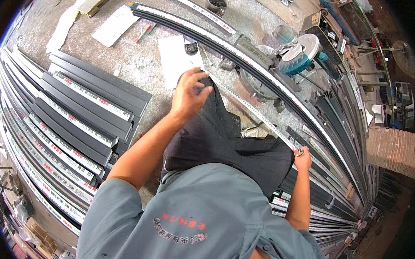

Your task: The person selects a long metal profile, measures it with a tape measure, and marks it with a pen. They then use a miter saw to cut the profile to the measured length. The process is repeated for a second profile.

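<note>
A narrow pale strip with markings, like a measuring tape blade [251, 108], runs straight and slanting from near my left hand to my right hand. My left hand [191, 93] is over my raised knee, its fingers loosely curled and spread, the thumb apart. Its fingertips are beside the strip's upper end; whether they touch it is unclear. Farther down, my right hand [302, 158] grips the lower end, with a small thin object between the fingers. A white sheet [172, 61] lies on the floor beyond my knee, with a black, round-looking device [191, 48] at its edge.
Long dark profiles [223, 47] with a white, printed film curve past my right side. Beyond them stands a teal power saw [296, 60]. Stacked film-covered profiles [82, 98] fill the left. A metal cup [217, 3], a red marker [143, 34] and another white sheet [115, 27] lie ahead.
</note>
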`<state>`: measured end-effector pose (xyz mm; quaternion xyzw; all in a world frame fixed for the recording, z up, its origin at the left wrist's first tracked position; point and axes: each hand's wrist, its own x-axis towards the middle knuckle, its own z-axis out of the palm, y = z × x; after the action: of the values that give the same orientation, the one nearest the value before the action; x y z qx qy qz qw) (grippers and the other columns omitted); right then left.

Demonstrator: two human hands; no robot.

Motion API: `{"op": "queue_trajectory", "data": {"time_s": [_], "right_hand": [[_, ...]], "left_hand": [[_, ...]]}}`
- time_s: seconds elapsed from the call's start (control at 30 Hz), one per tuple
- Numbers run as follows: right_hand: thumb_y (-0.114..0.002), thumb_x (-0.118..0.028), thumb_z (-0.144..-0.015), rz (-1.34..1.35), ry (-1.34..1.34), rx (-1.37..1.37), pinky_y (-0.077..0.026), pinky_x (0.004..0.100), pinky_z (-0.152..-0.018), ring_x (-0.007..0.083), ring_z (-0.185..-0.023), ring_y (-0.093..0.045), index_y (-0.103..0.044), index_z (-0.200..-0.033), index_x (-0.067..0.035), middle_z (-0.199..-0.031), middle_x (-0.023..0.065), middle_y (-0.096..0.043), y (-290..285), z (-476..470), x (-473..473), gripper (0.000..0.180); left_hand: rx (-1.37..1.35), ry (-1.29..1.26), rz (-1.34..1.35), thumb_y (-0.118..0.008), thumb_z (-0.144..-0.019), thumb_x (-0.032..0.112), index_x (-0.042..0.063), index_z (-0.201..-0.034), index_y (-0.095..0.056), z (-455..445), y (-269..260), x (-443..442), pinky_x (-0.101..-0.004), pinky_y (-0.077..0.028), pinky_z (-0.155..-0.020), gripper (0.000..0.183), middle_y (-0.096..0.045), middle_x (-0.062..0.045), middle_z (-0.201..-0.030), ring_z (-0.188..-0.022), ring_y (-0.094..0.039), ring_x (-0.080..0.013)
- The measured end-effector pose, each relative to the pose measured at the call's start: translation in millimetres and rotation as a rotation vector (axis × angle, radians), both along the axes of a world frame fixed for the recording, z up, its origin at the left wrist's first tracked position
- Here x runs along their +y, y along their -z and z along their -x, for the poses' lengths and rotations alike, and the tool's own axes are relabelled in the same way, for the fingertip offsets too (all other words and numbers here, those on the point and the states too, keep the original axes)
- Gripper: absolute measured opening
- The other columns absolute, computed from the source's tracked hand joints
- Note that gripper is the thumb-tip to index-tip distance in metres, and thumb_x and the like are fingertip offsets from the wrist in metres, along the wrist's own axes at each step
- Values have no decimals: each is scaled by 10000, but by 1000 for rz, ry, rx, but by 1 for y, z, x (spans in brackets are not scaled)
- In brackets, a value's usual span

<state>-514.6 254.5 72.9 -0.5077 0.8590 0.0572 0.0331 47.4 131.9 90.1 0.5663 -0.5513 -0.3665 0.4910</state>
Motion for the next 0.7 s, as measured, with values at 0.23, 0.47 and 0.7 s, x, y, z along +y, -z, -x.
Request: {"op": "queue_trajectory", "data": {"time_s": [0.23, 0.47, 0.7], "right_hand": [[-787, -499, -863, 41, -21, 7, -530, 515, -750, 421, -860, -706, -599, -1004, -114, -874, 151, -727, 5, 4, 2, 451], [-789, -418, -860, 41, -16, -10, -533, 505, -747, 403, -891, -706, -602, -1025, -124, -877, 136, -730, 7, 5, 4, 385], [-758, -407, -890, 69, 26, -32, -518, 483, -711, 362, -775, -693, -583, -987, -127, -744, 86, -688, 8, 1, 9, 343]], "left_hand": [[636, 66, -132, -709, -967, 18, -27, -1220, -677, -2, -28, -13, -243, -545, -818, 259, -759, -91, -959, -873, -696, -123], [43, 105, -232, -744, -970, 279, 55, -962, -767, 17, 29, -3, -361, -522, -555, 226, -734, -124, -729, -593, -693, -242], [-243, 234, 104, -701, -965, 386, 79, -929, -765, 26, 53, -5, -474, -550, -658, 316, -711, -173, -749, -717, -695, -400]]}}
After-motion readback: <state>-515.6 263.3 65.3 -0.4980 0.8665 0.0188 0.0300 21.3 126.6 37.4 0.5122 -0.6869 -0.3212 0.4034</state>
